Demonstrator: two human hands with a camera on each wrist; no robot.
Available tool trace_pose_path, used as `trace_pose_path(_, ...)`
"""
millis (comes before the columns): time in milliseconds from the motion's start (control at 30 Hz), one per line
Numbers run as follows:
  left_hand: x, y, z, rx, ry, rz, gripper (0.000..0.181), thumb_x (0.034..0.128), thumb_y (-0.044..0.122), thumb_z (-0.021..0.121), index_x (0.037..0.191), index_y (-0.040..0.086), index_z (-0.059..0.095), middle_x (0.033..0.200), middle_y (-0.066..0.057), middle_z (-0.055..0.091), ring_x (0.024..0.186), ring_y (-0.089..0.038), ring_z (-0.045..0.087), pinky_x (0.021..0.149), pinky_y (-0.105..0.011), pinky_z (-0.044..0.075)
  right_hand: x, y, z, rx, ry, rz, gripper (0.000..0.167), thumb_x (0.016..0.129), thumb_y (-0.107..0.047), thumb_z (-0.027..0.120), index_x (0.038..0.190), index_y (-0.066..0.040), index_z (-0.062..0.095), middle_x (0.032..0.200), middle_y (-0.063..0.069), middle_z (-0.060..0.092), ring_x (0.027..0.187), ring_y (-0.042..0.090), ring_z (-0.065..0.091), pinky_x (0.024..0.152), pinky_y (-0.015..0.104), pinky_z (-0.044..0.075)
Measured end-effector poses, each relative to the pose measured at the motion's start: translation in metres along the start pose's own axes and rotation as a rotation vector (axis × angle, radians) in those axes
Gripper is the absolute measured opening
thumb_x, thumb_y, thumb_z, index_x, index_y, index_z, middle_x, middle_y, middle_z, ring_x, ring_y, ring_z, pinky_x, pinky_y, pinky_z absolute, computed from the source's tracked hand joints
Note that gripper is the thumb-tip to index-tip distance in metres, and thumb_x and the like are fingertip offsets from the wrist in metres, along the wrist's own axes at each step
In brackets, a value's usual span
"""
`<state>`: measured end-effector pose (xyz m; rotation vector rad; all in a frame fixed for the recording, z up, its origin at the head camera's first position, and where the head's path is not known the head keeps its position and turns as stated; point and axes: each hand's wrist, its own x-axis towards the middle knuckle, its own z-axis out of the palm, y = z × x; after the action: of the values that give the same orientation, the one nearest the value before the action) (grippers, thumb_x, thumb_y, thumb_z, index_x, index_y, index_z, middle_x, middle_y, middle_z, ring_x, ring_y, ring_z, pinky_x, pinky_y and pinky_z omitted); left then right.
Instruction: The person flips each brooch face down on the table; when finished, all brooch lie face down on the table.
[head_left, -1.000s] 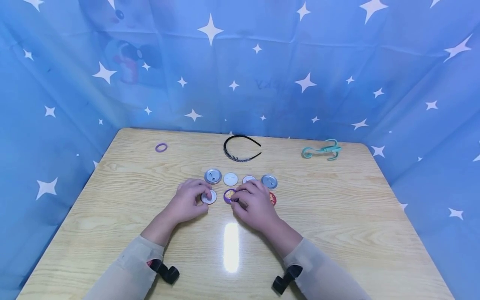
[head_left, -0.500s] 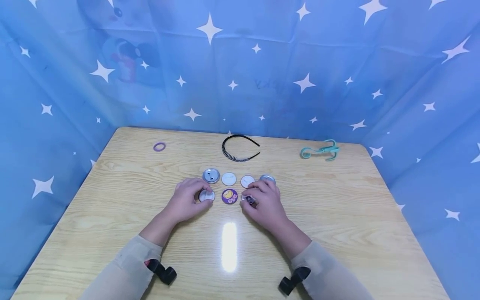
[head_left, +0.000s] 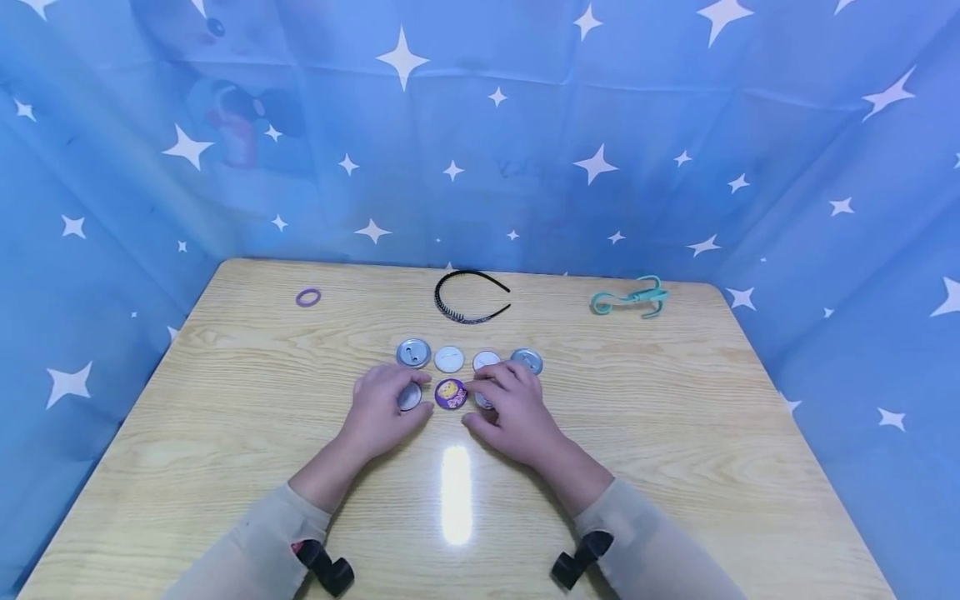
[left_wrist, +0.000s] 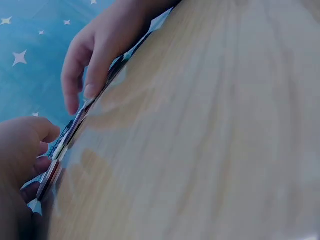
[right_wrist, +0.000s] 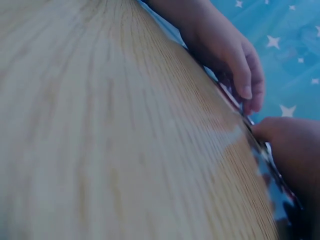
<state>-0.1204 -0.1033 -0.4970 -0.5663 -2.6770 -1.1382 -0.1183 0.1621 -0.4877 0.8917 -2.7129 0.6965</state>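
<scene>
My left hand (head_left: 378,412) rests around a pale round badge (head_left: 409,397), thumb and fingers apart on either side of it. To its right lies a purple button badge (head_left: 451,393) with a yellow cartoon figure, picture side up. Over another pale badge (head_left: 482,400), partly covered, spreads my right hand (head_left: 513,417); its index fingertip is close to the purple badge. Behind the hands runs a row of back-up badges: a silver pin badge (head_left: 413,352), a white badge (head_left: 449,359), a second white one (head_left: 486,360) and another silver badge (head_left: 527,360).
Farther back on the wooden table (head_left: 225,467) lie a purple ring (head_left: 308,297), a black toothed headband (head_left: 450,312) and a teal claw-like clip (head_left: 630,300). A blue star-patterned curtain (head_left: 480,108) hangs behind the table and at its sides.
My right hand moved right, off the purple badge, then slightly back left. A red badge seen beside it earlier is out of sight. My left hand stays around its badge, with its fingers farther apart.
</scene>
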Motion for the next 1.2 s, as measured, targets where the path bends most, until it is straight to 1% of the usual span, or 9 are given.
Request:
trace_pose_path(100,-0.0014,0.003,0.0025,0.014,-0.008,0.012,0.041,0.0834,0.024,0.087,0.122,0.014,0.077,0.128,-0.007,0.075,0.123,-0.037,0.058,0.104,-0.06,0.035,0.0001,-0.0007,0.0006,-0.002,0.005,-0.019,0.039,0.094,-0.039,0.079,0.128,-0.019,0.078,0.137,0.006,0.068,0.134,0.037,0.05,0.117,0.063,0.03)
trace_pose_path(233,-0.0024,0.0028,0.0042,0.03,-0.009,0.031,0.04,0.0836,0.023,0.089,0.122,0.017,0.077,0.129,-0.002,0.075,0.121,-0.035,0.059,0.103,-0.06,0.036,-0.0005,-0.0003,0.0015,0.008,0.018,-0.043,0.033,0.095,-0.036,0.079,0.123,-0.02,0.08,0.135,0.004,0.071,0.135,0.041,0.052,0.117,0.067,0.029)
trace_pose_path(433,-0.0027,-0.0004,0.0062,0.035,-0.005,0.064,0.033,0.0839,0.02,0.09,0.115,0.02,0.08,0.126,0.004,0.076,0.119,-0.034,0.06,0.102,-0.06,0.037,-0.0006,0.0006,0.0029,0.03,0.017,-0.043,0.029,0.096,-0.035,0.079,0.121,-0.021,0.081,0.133,-0.001,0.074,0.134,0.037,0.053,0.117,0.065,0.028)
trace_pose_path(533,-0.0024,-0.0012,0.0072,0.03,0.003,0.073,0.028,0.084,0.019,0.09,0.11,0.02,0.08,0.124,0.005,0.077,0.118,-0.034,0.06,0.101,-0.059,0.037,-0.0003,0.0009,0.0037,0.048,0.034,-0.059,0.023,0.095,-0.034,0.079,0.114,-0.022,0.082,0.129,-0.003,0.075,0.132,0.035,0.055,0.116,0.063,0.029)
trace_pose_path(667,-0.002,-0.0013,0.0073,0.018,0.007,0.074,0.025,0.0858,0.019,0.09,0.108,0.022,0.081,0.123,0.005,0.077,0.116,-0.032,0.06,0.1,-0.056,0.037,0.0003,0.0005,0.0043,0.067,0.058,-0.085,0.018,0.095,-0.034,0.08,0.108,-0.022,0.083,0.125,-0.002,0.077,0.129,0.034,0.057,0.114,0.063,0.031)
trace_pose_path(800,-0.0023,-0.0012,0.0068,0.013,-0.01,0.08,0.023,0.0868,0.021,0.09,0.108,0.022,0.081,0.124,0.006,0.077,0.119,-0.03,0.06,0.103,-0.055,0.035,0.0005,0.0005,0.0052,0.056,0.055,-0.092,0.025,0.096,-0.036,0.078,0.116,-0.022,0.081,0.129,-0.002,0.075,0.129,0.033,0.057,0.113,0.065,0.032)
trace_pose_path(933,-0.0027,-0.0016,0.0067,0.017,-0.021,0.105,0.02,0.0867,0.022,0.091,0.105,0.023,0.081,0.125,0.007,0.077,0.123,-0.03,0.06,0.106,-0.056,0.034,0.0009,0.0,0.0055,0.024,0.021,-0.092,0.032,0.097,-0.038,0.076,0.125,-0.023,0.079,0.135,-0.002,0.072,0.133,0.034,0.055,0.113,0.064,0.031)
trace_pose_path(1067,-0.0022,-0.0025,0.0083,0.022,-0.005,0.133,0.018,0.0856,0.021,0.092,0.1,0.024,0.081,0.119,0.009,0.078,0.122,-0.029,0.06,0.104,-0.057,0.035,0.0016,-0.0018,0.0045,0.006,-0.016,-0.092,0.027,0.098,-0.037,0.076,0.122,-0.026,0.081,0.135,-0.003,0.072,0.135,0.031,0.054,0.111,0.059,0.031)
trace_pose_path(1200,-0.002,-0.0039,0.0096,0.022,0.0,0.138,0.017,0.085,0.02,0.092,0.097,0.025,0.08,0.113,0.011,0.078,0.12,-0.027,0.06,0.103,-0.056,0.035,0.0013,-0.0031,0.0049,0.016,-0.012,-0.098,0.02,0.098,-0.035,0.077,0.116,-0.027,0.082,0.13,-0.004,0.074,0.133,0.029,0.055,0.111,0.057,0.032)
